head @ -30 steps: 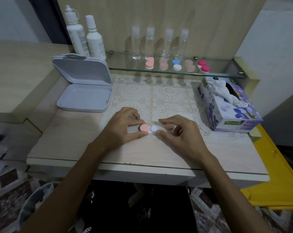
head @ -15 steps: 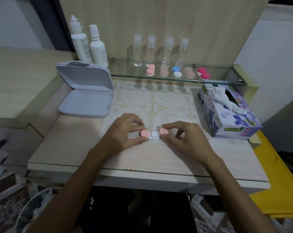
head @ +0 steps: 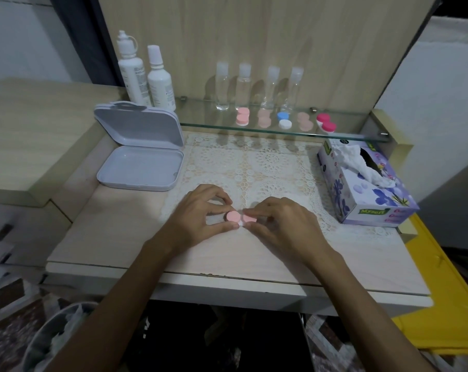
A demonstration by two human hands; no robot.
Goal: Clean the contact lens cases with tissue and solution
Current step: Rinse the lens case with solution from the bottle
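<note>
Fingers of our left hand [head: 200, 214] pinched one pink cap of the contact lens case [head: 239, 218]; our right hand [head: 282, 224] pinched the other (both caps on), over the lace mat [head: 267, 162].

The little case [head: 238, 218] between the hands has two pink caps on a white base, the worktop [head: 125, 237] is pale wood with a white lace mat [head: 257, 162], the open box [head: 141, 154] is grey, and the tissue box [head: 361, 194] is purple with blue flowers.

Tissue box [head: 361, 189] right of lens case [head: 239, 218]
</note>
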